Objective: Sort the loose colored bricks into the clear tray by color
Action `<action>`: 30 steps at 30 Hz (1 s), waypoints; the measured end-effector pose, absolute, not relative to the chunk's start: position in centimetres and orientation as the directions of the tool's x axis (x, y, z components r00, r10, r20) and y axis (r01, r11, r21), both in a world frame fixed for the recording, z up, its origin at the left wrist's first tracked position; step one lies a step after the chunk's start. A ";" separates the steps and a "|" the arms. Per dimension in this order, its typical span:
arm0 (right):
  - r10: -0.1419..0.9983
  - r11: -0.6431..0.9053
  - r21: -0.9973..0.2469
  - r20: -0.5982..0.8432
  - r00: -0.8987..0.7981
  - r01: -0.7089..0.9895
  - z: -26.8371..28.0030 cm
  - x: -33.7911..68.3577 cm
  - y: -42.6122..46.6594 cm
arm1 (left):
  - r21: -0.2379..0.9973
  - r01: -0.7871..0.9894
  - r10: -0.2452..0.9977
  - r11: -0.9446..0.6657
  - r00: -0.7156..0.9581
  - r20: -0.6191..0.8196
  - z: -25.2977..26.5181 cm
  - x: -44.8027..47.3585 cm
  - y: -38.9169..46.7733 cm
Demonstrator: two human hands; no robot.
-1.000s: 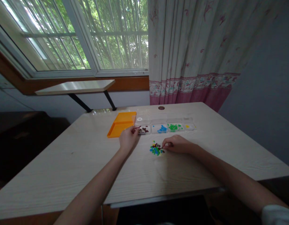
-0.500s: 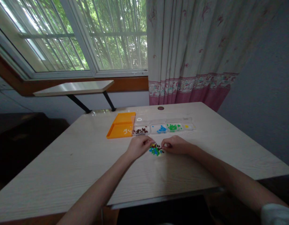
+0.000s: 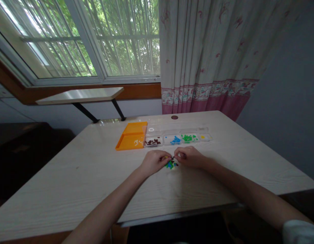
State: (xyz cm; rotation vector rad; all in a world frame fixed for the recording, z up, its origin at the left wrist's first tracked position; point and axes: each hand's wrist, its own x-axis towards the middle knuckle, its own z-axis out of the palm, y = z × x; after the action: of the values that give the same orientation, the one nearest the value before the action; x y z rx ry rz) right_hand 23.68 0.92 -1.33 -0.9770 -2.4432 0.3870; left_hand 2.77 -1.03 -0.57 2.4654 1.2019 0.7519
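Your desk [image 3: 83,189] is pale wood with a fine streaked grain. Your pile [image 3: 169,165] mixes green, blue, dark brown and yellow. The box [image 3: 134,127] is bright orange, the bits [image 3: 138,142] on it white; the tray [image 3: 163,140] is clear, its pieces [image 3: 175,139] dark brown, blue, green and yellow. The curtain [image 3: 187,51] is off-white with pink sprigs, flowered band and pink hem.

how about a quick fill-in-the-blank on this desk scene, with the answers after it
The tray beside the clear box is coloured ____.
In that box, between the blue pieces and the yellow pieces, lie ____ pieces.
The hand nearer the tray is the ____ one.

Missing words: orange; green; left.
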 end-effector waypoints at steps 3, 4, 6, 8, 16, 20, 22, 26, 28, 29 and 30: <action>0.697 0.712 -0.432 0.329 -0.637 0.554 -1.4 23.6 0.9 | 0.478 0.630 0.789 -0.612 0.521 0.325 -0.4 2.9 -1.1; 0.695 0.713 -0.435 0.332 -0.638 0.551 -1.4 23.6 0.9 | 0.477 0.628 0.787 -0.615 0.522 0.329 -0.4 2.9 -1.1; 0.697 0.711 -0.442 0.337 -0.633 0.547 -1.4 23.5 0.8 | 0.472 0.627 0.785 -0.619 0.518 0.340 -0.4 2.9 -1.2; 0.699 0.708 -0.449 0.340 -0.629 0.545 -1.4 23.4 0.8 | 0.469 0.628 0.784 -0.621 0.512 0.351 -0.4 3.0 -1.2; 0.686 0.726 -0.432 0.404 -0.605 0.535 -1.7 23.3 0.8 | 0.498 0.617 0.792 -0.609 0.506 0.342 -0.4 3.1 -1.2; 0.679 0.732 -0.440 0.410 -0.609 0.520 -1.6 23.2 0.8 | 0.515 0.619 0.804 -0.593 0.487 0.340 -0.4 3.2 -1.2; 0.688 0.724 -0.438 0.401 -0.605 0.533 -1.4 23.2 0.7 | 0.521 0.618 0.808 -0.588 0.476 0.348 -0.5 3.2 -1.1; 0.728 0.682 -0.434 0.333 -0.599 0.588 -1.1 23.5 1.0 | 0.528 0.620 0.813 -0.581 0.405 0.419 -0.3 2.7 -0.8; 0.741 0.666 -0.420 0.278 -0.612 0.616 -1.1 23.6 1.2 | 0.532 0.624 0.809 -0.572 0.322 0.492 -0.1 2.3 -0.7; 0.742 0.664 -0.406 0.252 -0.621 0.628 -1.1 23.7 1.2 | 0.536 0.624 0.802 -0.568 0.273 0.532 0.0 2.1 -0.6; 0.740 0.664 -0.391 0.229 -0.632 0.637 -1.1 23.8 1.3 | 0.541 0.622 0.791 -0.566 0.224 0.569 0.1 2.0 -0.6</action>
State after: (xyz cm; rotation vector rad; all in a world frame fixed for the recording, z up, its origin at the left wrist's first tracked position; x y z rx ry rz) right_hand 23.77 1.31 -1.08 -1.0856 -2.5124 0.3878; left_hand 2.01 -0.59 0.10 2.2952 1.3463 1.2569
